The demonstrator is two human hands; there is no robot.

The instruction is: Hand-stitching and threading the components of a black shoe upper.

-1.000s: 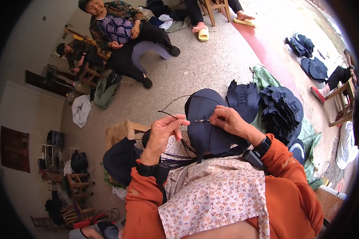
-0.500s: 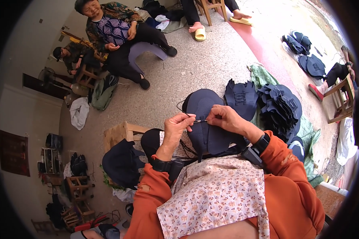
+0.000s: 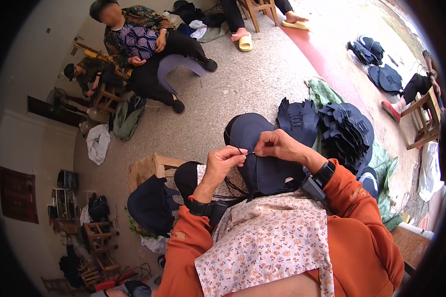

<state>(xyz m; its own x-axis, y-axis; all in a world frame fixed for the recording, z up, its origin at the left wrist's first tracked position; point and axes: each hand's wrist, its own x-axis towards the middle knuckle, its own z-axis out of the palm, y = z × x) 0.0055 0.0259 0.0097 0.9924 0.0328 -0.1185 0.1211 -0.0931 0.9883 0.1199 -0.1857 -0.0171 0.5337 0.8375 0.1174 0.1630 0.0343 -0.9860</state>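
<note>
A dark navy fabric piece [image 3: 268, 174], rounded like a cap front with a seam down its middle, lies across my lap. Over it, my left hand [image 3: 223, 164] pinches a thin dark cord [image 3: 227, 132] that loops up to its left. My right hand [image 3: 281, 147] is closed in a pinch just to the right, its fingertips close to the left ones. A short, slim metal piece [image 3: 250, 152], perhaps a needle, shows between the two hands; its ends are hidden by my fingers. More black cords [image 3: 237, 183] hang beside my left wrist.
Stacked navy pieces [image 3: 349, 138] and a laced navy piece [image 3: 297, 121] lie on green cloth [image 3: 324, 94] to the right. At left are a dark fabric piece [image 3: 151, 204] and a wooden stool [image 3: 151, 168]. A seated person [image 3: 139, 42] is across the floor; others sit farther off.
My left fingertips have shifted slightly right, closer to the right hand, and less of the metal piece shows. The fabric piece has turned a little, and the cord loop has changed shape.
</note>
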